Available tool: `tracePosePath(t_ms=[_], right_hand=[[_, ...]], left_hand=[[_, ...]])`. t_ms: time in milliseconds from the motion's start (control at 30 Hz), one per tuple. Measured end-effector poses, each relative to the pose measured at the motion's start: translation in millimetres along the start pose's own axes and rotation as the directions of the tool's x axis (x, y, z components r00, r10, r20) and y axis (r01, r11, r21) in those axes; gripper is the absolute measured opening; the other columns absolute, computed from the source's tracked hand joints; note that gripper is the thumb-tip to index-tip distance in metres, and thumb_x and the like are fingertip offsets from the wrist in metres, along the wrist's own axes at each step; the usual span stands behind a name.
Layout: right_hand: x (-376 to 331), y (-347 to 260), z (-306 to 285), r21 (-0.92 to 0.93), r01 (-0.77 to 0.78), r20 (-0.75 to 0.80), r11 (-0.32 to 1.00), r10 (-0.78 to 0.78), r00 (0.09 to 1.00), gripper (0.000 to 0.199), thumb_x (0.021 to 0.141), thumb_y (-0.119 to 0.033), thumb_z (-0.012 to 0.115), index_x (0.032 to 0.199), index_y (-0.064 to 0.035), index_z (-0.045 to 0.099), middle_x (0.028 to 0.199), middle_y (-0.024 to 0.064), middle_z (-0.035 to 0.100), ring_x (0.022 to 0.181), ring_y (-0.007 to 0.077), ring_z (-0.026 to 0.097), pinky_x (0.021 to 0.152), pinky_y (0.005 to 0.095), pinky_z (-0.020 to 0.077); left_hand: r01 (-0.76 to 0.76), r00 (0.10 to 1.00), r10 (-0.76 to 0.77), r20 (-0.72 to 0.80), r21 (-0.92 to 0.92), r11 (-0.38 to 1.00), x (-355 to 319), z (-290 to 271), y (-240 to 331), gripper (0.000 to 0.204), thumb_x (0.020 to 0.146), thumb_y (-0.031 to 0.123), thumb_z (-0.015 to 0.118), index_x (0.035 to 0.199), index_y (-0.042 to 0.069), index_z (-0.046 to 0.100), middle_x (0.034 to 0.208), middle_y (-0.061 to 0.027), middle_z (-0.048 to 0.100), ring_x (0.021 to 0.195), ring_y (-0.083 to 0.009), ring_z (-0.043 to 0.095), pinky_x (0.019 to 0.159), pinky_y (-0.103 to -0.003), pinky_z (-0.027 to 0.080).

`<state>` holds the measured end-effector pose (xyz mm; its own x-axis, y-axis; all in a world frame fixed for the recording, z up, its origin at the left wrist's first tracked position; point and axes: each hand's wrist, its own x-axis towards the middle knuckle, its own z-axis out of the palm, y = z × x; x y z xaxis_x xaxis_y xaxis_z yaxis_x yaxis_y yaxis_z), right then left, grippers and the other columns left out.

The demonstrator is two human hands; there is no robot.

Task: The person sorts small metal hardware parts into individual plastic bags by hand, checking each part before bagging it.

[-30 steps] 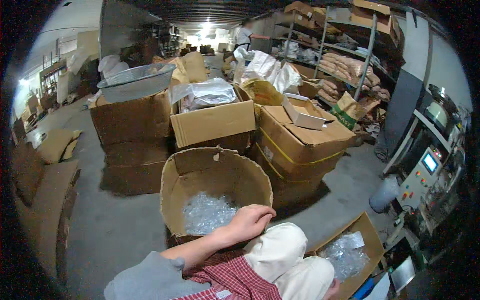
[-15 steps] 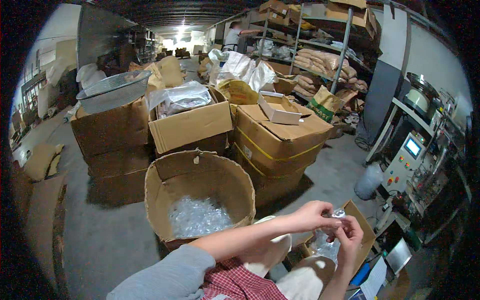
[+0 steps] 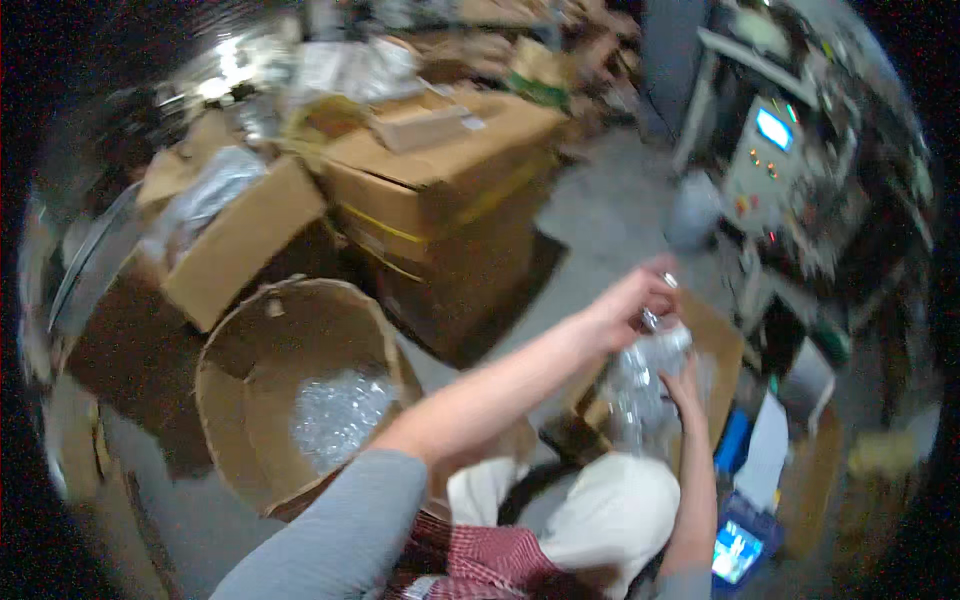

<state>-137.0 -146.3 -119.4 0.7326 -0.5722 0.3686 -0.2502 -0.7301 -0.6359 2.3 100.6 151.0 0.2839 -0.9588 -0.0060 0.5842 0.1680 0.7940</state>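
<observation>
The picture is motion-blurred. My left hand (image 3: 628,302) reaches across to the right and pinches the top of a clear plastic bag (image 3: 640,392) filled with small shiny pieces. My right hand (image 3: 684,383) grips the same bag from its right side, lower down. The bag hangs above an open cardboard box (image 3: 722,345) beside my knee. To my left stands a round cardboard drum (image 3: 262,395) with a heap of clear plastic pieces (image 3: 340,420) at its bottom.
Stacked cardboard boxes (image 3: 450,190) with yellow straps stand behind the drum. A grey machine with a small lit screen (image 3: 772,130) is at the right. A white sheet (image 3: 768,450) and a small blue lit device (image 3: 738,548) lie at the lower right.
The view has swung right and down. My left hand left the drum and rose to the right, and both hands now hold the clear bag over the box.
</observation>
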Motion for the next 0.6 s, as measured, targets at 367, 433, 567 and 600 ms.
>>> tracePosePath(t_ms=[367,433,567,600], right_hand=[[-88,37,106,-0.638,-0.244,0.547,0.73,0.654,0.523,0.112,0.063,-0.055,0.079,0.153,-0.0254,0.018,0.152,0.0371,0.007,0.141,0.0531,0.004,0.11,0.0644,0.0182],[-112,81,117,-0.694,-0.065,0.383,0.717,0.445,0.81,0.067,0.071,-0.035,0.071,0.134,-0.0229,0.052,0.138,0.0326,0.043,0.131,0.0467,0.039,0.099,0.0579,0.0388],[-90,70,113,-0.403,-0.255,0.268,0.879,0.38,0.885,0.023,0.073,-0.021,0.059,0.089,-0.0121,0.073,0.082,0.0163,0.069,0.076,0.0294,0.068,0.067,0.039,0.0524],[-82,62,104,-0.405,-0.25,0.272,0.879,0.377,0.885,0.023,0.073,-0.021,0.059,0.089,-0.0121,0.073,0.082,0.0163,0.069,0.076,0.0294,0.068,0.067,0.039,0.0524]], left_hand=[[0.257,0.942,-0.188,-0.279,0.234,0.938,7,-34,-23,0.034,0.093,0.018,0.056,0.127,0.015,0.055,0.095,0.002,0.056,0.089,-0.0101,0.055,0.077,-0.026,0.047],[0.239,0.959,-0.163,-0.23,0.359,0.902,11,-27,-30,0.033,0.092,0.015,0.058,0.125,0.012,0.057,0.095,0.0016,0.056,0.088,-0.0098,0.055,0.077,-0.025,0.047],[0.216,0.97,-0.142,-0.199,0.423,0.88,3,-34,-27,0.033,0.09,0.014,0.06,0.123,0.011,0.058,0.096,0.002,0.057,0.09,-0.0096,0.056,0.079,-0.024,0.046],[0.214,0.969,-0.139,-0.202,0.419,0.882,0,-32,-24,0.033,0.09,0.014,0.06,0.123,0.011,0.058,0.096,0.002,0.057,0.09,-0.0096,0.056,0.079,-0.024,0.046]])
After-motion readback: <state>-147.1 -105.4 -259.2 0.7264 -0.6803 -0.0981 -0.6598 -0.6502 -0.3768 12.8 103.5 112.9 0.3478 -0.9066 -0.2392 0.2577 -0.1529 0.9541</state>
